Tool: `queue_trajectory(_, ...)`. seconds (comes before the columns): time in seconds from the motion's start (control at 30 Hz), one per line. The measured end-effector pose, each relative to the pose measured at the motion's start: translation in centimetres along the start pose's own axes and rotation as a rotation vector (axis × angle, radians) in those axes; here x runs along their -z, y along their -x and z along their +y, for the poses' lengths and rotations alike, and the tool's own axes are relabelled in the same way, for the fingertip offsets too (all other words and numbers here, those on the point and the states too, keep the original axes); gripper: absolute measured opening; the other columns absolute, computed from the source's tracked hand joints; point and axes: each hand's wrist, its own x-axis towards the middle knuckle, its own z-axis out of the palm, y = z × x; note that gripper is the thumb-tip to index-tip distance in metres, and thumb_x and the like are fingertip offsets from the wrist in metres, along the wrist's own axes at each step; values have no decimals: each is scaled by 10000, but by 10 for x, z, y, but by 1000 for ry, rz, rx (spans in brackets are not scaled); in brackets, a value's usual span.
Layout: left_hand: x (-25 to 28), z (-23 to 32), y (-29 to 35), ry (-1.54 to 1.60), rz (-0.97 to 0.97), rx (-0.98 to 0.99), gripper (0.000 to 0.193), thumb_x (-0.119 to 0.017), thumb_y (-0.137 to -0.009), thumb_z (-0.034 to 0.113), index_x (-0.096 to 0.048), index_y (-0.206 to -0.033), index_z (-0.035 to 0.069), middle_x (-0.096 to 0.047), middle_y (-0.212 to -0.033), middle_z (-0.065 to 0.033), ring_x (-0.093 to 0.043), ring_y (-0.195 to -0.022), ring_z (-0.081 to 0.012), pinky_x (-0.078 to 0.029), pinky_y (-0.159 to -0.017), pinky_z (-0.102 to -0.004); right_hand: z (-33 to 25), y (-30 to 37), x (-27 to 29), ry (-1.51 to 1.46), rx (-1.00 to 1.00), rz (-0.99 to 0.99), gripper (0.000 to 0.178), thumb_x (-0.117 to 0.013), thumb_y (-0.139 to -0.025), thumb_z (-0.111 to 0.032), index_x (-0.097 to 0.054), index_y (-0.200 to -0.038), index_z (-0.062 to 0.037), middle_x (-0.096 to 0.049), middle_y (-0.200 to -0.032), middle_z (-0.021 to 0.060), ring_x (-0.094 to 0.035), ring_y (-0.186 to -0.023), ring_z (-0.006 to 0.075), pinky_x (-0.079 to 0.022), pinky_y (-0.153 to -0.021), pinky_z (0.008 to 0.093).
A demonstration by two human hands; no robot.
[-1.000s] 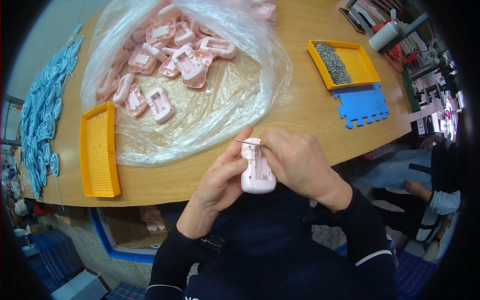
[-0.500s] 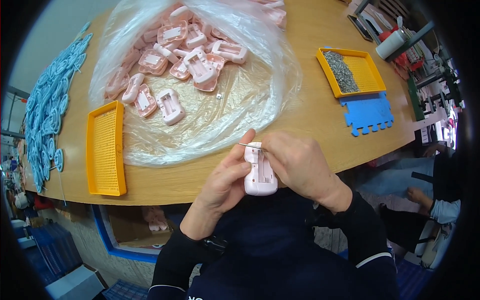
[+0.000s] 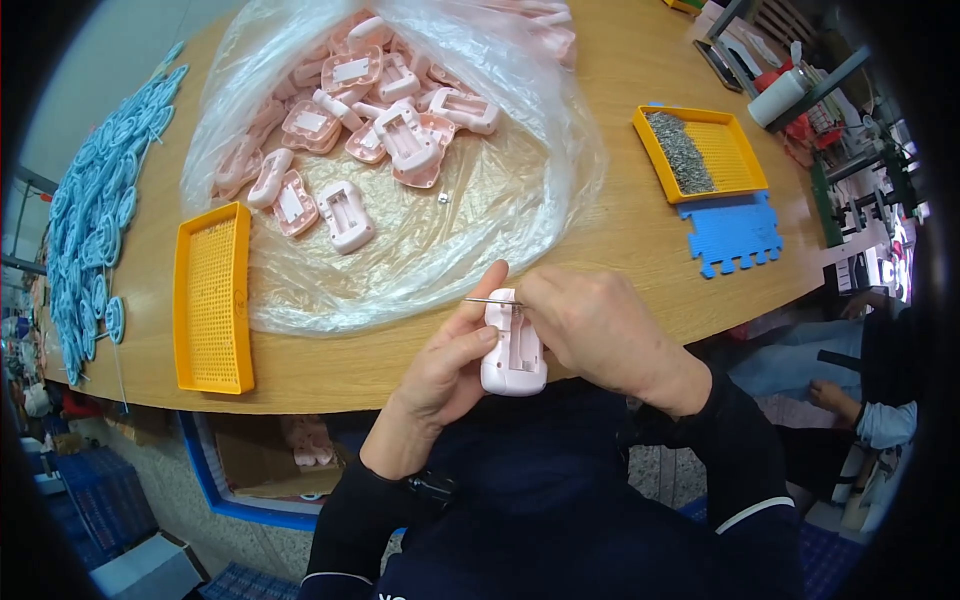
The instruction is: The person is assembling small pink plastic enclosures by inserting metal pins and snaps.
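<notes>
Close to my body, my left hand (image 3: 447, 372) grips a pale pink plastic housing (image 3: 513, 380) by its left side, thumb on the face. A long battery slot lies open in the housing, with a metal contact at its lower end. My right hand (image 3: 600, 325) is closed on a thin metal tool (image 3: 482, 300), like a slim rod or tweezers. The tool lies across the housing's upper end, its tip pointing left. My right fingers cover its other end and part of the housing's right edge; whether they also hold a small part, I cannot make out.
A clear plastic bag (image 3: 450, 270) spreads over the table, with several pink housings (image 3: 405, 140) on it. Left stand a yellow tray (image 3: 212, 310) and a heap of light blue parts (image 3: 95, 230). Right, a yellow tray (image 3: 735, 150) holds small metal pieces (image 3: 680, 150) beside a blue foam mat (image 3: 735, 238).
The housing and both hands have shifted slightly left in view. The metal tool now lies nearly level and a little further left. Both grips stay the same.
</notes>
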Motion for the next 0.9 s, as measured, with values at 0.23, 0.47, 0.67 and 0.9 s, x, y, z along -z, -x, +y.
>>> queue_trajectory(0.23, -4, -5, -18, -70, -119, -17, 763, -550, -890, 94, -107, -1510, 84, -477, -1300, -103, -545, -1112, -224, -454, -956, -396, 8, 17, 15, -20, -79, 94, 140, -624, -754, -124, -560, -833, -28, -602, -785, 151, -636, -718, 330, -519, -629, 407)
queue_trajectory(0.47, -33, -8, -15, -193, -118, 30, 507, -552, -922, 119, -366, -1389, 51, -524, -1243, -94, -534, -1068, -172, -474, -873, -323, 21, 32, 0, -160, -150, 104, 118, -520, -833, -143, -570, -875, -45, -613, -861, 152, -621, -800, 358, -510, -639, 422)
queue_trajectory(0.67, -38, -17, -36, -345, -327, 90, 538, -538, -921, 100, -332, -1415, 36, -506, -1250, -91, -526, -1092, -192, -436, -928, -323, 21, 62, 44, -234, -288, 94, 226, -585, -820, -210, -578, -1003, -77, -599, -958, 130, -602, -889, 349, -499, -704, 436)
queue_trajectory(0.9, -48, -22, -42, -415, -279, 67, 330, -538, -930, 113, -459, -1241, 39, -569, -1038, -70, -569, -887, -179, -470, -785, -286, 15, 67, 36, 10, -242, 197, 232, -606, -831, -269, -595, -1011, -124, -618, -954, 114, -614, -843, 338, -500, -674, 439)
